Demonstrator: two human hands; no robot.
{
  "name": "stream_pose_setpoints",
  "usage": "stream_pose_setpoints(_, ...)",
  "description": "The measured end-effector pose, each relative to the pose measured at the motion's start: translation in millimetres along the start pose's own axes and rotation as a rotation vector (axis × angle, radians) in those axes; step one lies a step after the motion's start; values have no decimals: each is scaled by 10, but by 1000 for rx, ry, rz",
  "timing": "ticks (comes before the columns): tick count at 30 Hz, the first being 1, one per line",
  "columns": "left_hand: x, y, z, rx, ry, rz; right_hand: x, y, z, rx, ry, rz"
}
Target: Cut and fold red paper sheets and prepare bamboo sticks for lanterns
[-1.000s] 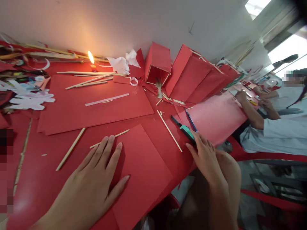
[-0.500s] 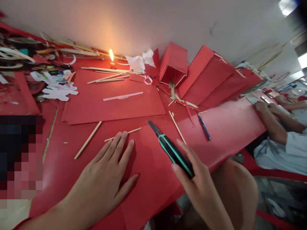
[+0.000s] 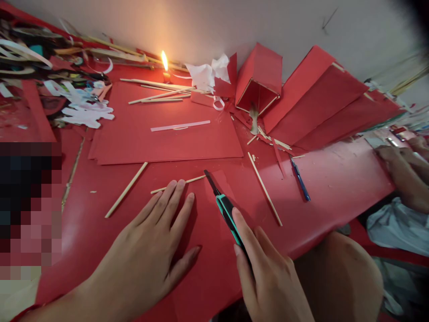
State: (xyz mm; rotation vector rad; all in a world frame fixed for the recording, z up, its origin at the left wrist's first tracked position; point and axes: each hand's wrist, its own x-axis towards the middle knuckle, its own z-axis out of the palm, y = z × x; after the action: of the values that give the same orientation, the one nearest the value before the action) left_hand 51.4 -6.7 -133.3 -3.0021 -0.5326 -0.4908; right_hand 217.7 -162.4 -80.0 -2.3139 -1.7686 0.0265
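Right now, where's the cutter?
In the head view, just right of centre, the cutter is held by the right hand, its tip by a thin stick partly covered by the left hand.

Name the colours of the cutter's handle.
Black with teal-green edging: the cutter handle, held in the right hand, shows best in the head view.

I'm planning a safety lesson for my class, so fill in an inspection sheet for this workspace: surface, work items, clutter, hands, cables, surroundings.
Surface: red tabletop, scattered sticks
Work items: cutter, blade out, tip beside a thin stick; red sheet below
Clutter: paper scraps heaped far left
Hands: left hand spread flat, fingertips over the thin stick; right hand holding the cutter
Cables: nothing seen
Surroundings: lit candle close to sticks and white paper; another person's arm at right
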Motion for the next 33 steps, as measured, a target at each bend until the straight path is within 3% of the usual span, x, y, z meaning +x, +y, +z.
stream_pose_setpoints(15, 8, 11, -7, 5, -10, -13, -127, -48, 51, -61, 48, -7)
stream_pose_setpoints(33, 4, 16, -8, -33, -14, -24, -315, 23, -9, 11, -32, 9)
